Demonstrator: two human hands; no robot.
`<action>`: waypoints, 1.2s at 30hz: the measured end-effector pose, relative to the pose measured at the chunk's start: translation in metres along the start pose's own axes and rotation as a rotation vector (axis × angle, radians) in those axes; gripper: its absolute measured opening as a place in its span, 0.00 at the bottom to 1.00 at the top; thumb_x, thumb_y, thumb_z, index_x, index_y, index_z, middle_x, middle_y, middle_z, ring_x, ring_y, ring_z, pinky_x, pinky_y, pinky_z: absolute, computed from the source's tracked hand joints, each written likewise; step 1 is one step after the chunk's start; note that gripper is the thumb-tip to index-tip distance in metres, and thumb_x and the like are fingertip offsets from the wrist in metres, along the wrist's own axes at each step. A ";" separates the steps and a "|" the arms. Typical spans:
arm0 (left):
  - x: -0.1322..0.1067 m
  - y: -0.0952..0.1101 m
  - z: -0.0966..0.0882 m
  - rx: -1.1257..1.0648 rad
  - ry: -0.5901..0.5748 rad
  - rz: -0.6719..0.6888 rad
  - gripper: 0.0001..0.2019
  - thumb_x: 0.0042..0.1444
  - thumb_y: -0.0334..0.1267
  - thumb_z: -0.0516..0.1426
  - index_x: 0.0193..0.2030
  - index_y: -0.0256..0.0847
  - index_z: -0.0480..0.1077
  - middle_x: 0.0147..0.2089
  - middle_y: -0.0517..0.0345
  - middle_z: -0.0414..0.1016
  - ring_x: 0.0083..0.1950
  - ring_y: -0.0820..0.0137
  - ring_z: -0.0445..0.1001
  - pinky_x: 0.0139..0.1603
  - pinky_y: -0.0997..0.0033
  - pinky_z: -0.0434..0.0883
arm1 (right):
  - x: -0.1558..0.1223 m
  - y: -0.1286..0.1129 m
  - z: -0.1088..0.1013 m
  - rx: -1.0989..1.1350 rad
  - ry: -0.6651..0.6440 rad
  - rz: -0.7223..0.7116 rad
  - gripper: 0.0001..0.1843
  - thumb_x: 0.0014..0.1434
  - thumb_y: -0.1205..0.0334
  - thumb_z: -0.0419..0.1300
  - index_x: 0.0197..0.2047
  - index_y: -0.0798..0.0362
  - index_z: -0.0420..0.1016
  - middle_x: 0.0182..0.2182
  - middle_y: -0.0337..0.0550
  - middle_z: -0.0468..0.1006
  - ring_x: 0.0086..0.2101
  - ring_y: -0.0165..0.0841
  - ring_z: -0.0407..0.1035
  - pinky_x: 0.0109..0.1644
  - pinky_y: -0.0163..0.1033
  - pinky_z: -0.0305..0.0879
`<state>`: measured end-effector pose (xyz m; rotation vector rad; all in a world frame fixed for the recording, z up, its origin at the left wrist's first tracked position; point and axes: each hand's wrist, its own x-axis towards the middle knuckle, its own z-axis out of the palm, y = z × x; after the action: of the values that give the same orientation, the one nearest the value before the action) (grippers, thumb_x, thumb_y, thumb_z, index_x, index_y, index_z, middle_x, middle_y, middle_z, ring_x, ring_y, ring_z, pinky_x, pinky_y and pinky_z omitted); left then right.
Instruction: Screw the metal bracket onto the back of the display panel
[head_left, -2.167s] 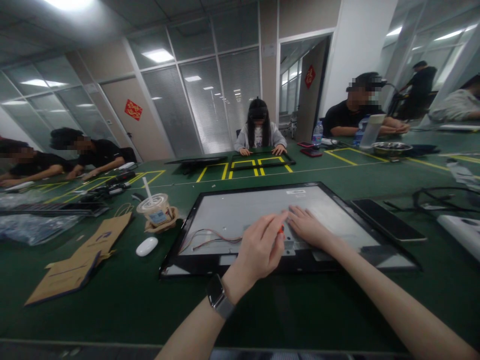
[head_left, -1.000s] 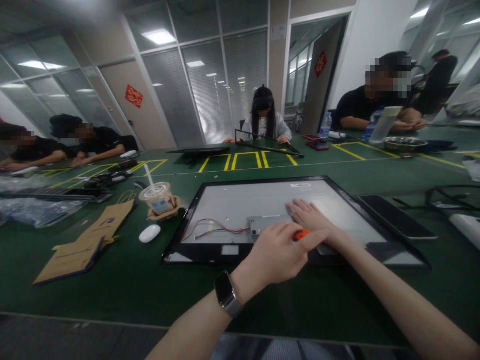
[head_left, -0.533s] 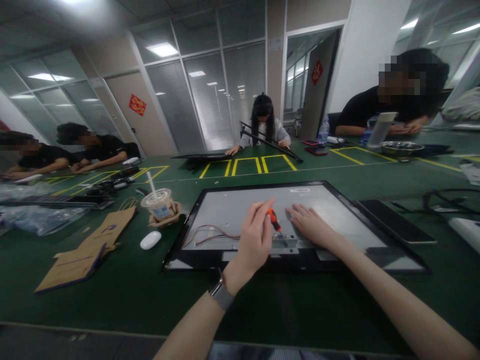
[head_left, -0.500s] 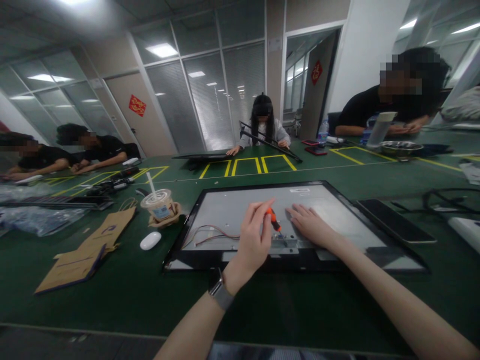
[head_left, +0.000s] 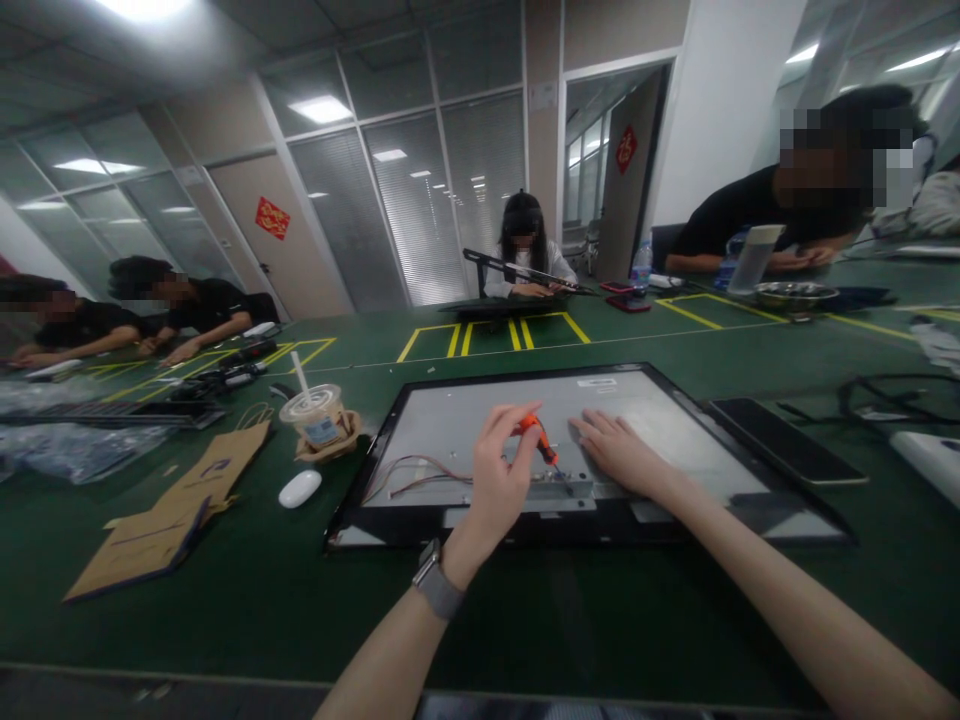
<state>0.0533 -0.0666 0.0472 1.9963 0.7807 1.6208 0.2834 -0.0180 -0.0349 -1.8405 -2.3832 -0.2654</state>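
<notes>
My left hand (head_left: 504, 470), with a watch (head_left: 438, 582) on its wrist, grips the orange-and-black handle of a screwdriver (head_left: 541, 440) between thumb and fingers. The screwdriver leans, its tip down at a metal bracket (head_left: 564, 497) near the close edge of a flat display panel (head_left: 457, 410). The panel lies on the table with its grey back upward and a dark frame around it. My right hand (head_left: 619, 450) rests flat on the panel to the right of the screwdriver, fingers spread. Thin coloured wires (head_left: 416, 470) run over the panel left of my left hand.
Left of the panel are a drink cup (head_left: 319, 415) in a cardboard holder, a white oval case (head_left: 300, 488) and a brown paper bag (head_left: 161, 525). A black phone-like slab (head_left: 784, 440) lies at the right, near black cables (head_left: 870, 395). Other people sit across the green table (head_left: 247, 620).
My left hand has turned slightly and shifted left at the screwdriver's handle. My right hand stays flat on the panel. The person opposite has moved their hands and a dark bar.
</notes>
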 end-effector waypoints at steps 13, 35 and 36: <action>0.001 0.000 0.000 -0.177 -0.053 -0.091 0.13 0.64 0.38 0.54 0.53 0.42 0.74 0.44 0.54 0.72 0.45 0.70 0.73 0.48 0.70 0.72 | 0.000 -0.001 -0.002 0.021 -0.010 0.013 0.27 0.69 0.61 0.40 0.68 0.54 0.60 0.66 0.59 0.62 0.64 0.49 0.57 0.63 0.58 0.56; 0.001 0.002 -0.003 -0.196 -0.083 -0.103 0.17 0.67 0.35 0.49 0.59 0.45 0.71 0.54 0.51 0.70 0.54 0.68 0.71 0.58 0.64 0.68 | 0.001 -0.001 0.001 0.029 -0.012 0.013 0.27 0.69 0.60 0.41 0.68 0.54 0.59 0.66 0.59 0.61 0.65 0.50 0.55 0.64 0.58 0.56; 0.001 0.002 -0.002 -0.212 -0.099 -0.099 0.17 0.67 0.35 0.49 0.59 0.45 0.70 0.54 0.51 0.71 0.54 0.68 0.72 0.58 0.64 0.68 | 0.001 0.000 0.001 0.026 -0.012 0.010 0.27 0.69 0.60 0.41 0.68 0.54 0.59 0.66 0.59 0.61 0.65 0.50 0.55 0.64 0.58 0.56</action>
<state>0.0514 -0.0677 0.0498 1.8424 0.6323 1.4712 0.2829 -0.0172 -0.0359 -1.8474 -2.3730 -0.2217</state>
